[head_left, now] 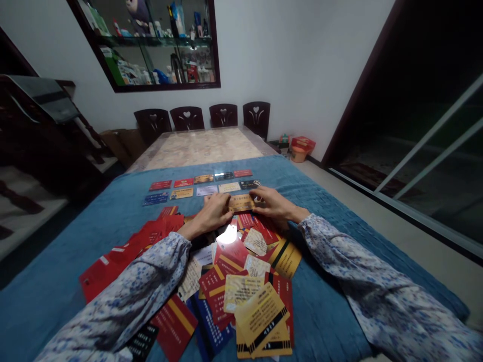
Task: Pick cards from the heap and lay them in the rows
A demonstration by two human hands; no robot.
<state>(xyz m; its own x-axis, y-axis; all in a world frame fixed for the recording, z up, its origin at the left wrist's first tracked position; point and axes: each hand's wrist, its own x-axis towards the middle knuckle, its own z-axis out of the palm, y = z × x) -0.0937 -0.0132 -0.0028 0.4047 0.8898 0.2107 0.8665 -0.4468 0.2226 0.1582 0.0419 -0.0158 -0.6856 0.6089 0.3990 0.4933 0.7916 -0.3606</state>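
A gold-coloured card (242, 202) is held up between both hands above the heap. My left hand (214, 213) grips its left edge with fingers closed. My right hand (274, 203) pinches the right edge between thumb and fingers. Beneath and nearer to me spreads a loose heap of cards: red cards (174, 322), yellow cards (262, 319), a blue card (211, 327) and pale patterned ones. Beyond my hands, cards lie in two rows, among them a red card (183, 183), a dark blue card (156, 198) and a white card (207, 190).
A blue cloth (113, 201) covers the near part of the long table (211, 143). Dark chairs (223, 115) stand at its far end. Red packets or cards (113, 266) overlap at the left. A glass-shelved cabinet (162, 89) is set in the wall; a bucket (299, 153) stands on the floor.
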